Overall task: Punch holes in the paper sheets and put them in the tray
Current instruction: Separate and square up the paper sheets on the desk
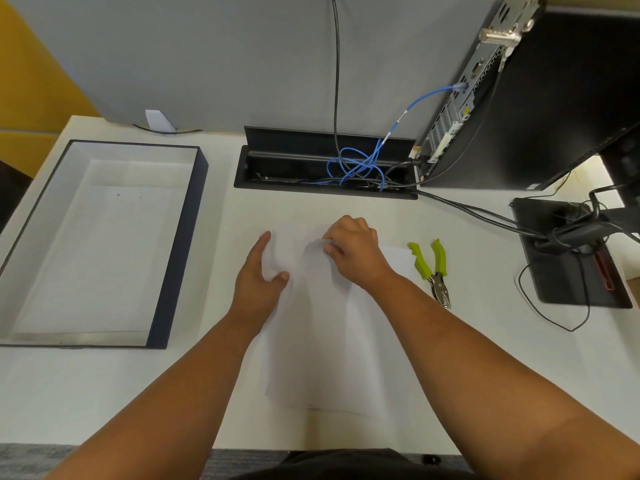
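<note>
A small stack of white paper sheets lies on the white desk in front of me. My right hand pinches the far corner of the top sheet and curls it up off the stack. My left hand rests flat on the stack's left side, fingers spread, holding nothing. A hole punch with lime-green handles lies on the desk just right of the paper, untouched. The tray, dark blue outside and white inside, stands at the left; a sheet with small holes lies in it.
An open cable well with blue and black cables sits at the back centre. A computer case stands at the back right. A black monitor base with cables occupies the right side.
</note>
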A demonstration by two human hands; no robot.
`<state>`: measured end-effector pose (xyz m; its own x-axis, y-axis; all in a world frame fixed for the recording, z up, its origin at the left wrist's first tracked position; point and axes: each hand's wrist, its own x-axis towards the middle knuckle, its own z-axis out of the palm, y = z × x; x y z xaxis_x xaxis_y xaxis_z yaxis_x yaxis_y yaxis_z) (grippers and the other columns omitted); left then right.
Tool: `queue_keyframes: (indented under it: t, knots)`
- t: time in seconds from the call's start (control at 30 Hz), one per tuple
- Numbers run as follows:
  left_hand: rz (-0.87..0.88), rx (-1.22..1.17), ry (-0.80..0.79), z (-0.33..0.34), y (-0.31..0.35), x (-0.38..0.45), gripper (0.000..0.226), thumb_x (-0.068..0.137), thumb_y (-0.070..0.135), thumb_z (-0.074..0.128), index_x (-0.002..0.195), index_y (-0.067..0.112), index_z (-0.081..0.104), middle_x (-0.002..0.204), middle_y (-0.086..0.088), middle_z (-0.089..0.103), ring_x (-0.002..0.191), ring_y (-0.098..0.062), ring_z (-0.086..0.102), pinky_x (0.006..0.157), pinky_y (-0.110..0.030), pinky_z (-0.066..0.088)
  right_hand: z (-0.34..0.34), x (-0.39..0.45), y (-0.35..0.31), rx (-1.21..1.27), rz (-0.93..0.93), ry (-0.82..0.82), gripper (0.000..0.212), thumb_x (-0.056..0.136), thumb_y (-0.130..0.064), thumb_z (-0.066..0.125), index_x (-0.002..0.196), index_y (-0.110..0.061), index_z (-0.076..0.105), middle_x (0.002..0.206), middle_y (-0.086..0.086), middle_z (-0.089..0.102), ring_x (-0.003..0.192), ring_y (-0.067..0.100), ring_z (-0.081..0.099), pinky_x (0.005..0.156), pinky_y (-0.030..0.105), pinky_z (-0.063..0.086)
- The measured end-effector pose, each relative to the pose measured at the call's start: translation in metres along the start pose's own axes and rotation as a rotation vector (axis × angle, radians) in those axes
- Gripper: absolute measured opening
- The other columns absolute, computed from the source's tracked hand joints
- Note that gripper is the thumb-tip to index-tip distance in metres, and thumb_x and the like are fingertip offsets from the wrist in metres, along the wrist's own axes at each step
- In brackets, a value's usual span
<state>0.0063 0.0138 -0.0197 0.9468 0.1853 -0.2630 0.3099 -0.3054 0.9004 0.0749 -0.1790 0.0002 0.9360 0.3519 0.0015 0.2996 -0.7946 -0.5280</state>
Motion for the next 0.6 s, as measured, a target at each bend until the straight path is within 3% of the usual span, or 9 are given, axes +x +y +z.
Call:
queue_keyframes:
  t: [0.17,0.27,0.33,0.6]
  knots:
    - [0.009,-0.045,-0.017,0.003,0.005,0.001,0.050,0.088,0.022,0.068,0.131,0.037,0.046,0.132,0.015,0.049,0.117,-0.009,0.048,0.100,-0.029,0.039,-0.003,0.007,-0.003,0.003,-0.038,0.027,0.013,0.092,-0.014,0.062,0.103,-0.014,0.069,0.129,0.000,0.056,0.120,0.021,0.043,0.093,0.028,0.024]
    - [-0.033,-0.130,-0.036,0.003,0.009,-0.001,0.025,0.089,0.026,0.067,0.112,0.033,0.059,0.110,0.012,0.064,0.099,-0.011,0.061,0.088,-0.025,0.050,-0.006,0.011,-0.004,0.012,-0.042,0.040,0.014,0.093,-0.015,0.060,0.104,-0.015,0.069,0.117,-0.001,0.059,0.113,0.021,0.046,0.092,0.027,0.025]
    - [-0.027,-0.139,-0.026,0.003,0.014,-0.002,0.014,0.093,0.027,0.061,0.102,0.037,0.061,0.103,0.015,0.065,0.094,-0.007,0.062,0.078,-0.015,0.047,-0.009,0.013,-0.005,0.003,-0.031,0.051,0.013,0.093,-0.016,0.060,0.103,-0.016,0.070,0.108,-0.002,0.060,0.107,0.019,0.047,0.089,0.027,0.024]
    - [-0.081,-0.150,0.020,0.004,0.023,0.000,0.008,0.093,0.028,0.061,0.087,0.025,0.065,0.088,0.010,0.067,0.078,-0.003,0.063,0.061,-0.008,0.045,-0.006,0.011,-0.008,0.070,-0.128,0.072,0.020,0.089,-0.009,0.065,0.107,-0.014,0.072,0.118,0.000,0.067,0.120,0.021,0.052,0.098,0.031,0.027]
